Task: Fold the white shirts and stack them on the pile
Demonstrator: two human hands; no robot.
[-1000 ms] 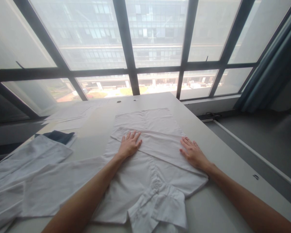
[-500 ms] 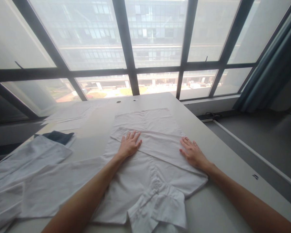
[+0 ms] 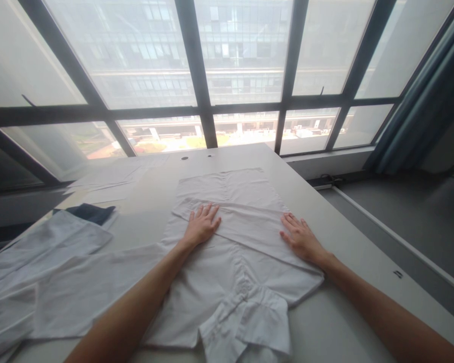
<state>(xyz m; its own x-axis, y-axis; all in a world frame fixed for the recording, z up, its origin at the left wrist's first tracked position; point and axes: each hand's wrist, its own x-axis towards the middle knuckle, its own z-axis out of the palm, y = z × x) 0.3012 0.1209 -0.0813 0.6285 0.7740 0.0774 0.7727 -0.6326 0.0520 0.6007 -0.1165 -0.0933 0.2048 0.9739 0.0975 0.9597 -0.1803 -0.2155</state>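
Observation:
A white shirt (image 3: 200, 277) lies spread on the white table, its collar toward me and its hem toward the window. One sleeve is folded across the body, from the right shoulder to the left side. The other sleeve stretches out to the left. My left hand (image 3: 203, 224) rests flat on the folded sleeve near its cuff end, fingers spread. Flat against the shirt's right edge, my right hand (image 3: 299, 236) touches the same folded sleeve, its fingers stretched out. Neither hand grips the cloth. My left forearm hides part of the shirt's left side.
Another white garment (image 3: 56, 239) lies at the left, with a dark blue cloth (image 3: 91, 214) by it. Paper sheets (image 3: 106, 184) lie at the far left of the table (image 3: 336, 307). Large windows (image 3: 245, 50) stand behind, and a blue-grey curtain (image 3: 412, 96) hangs at the right.

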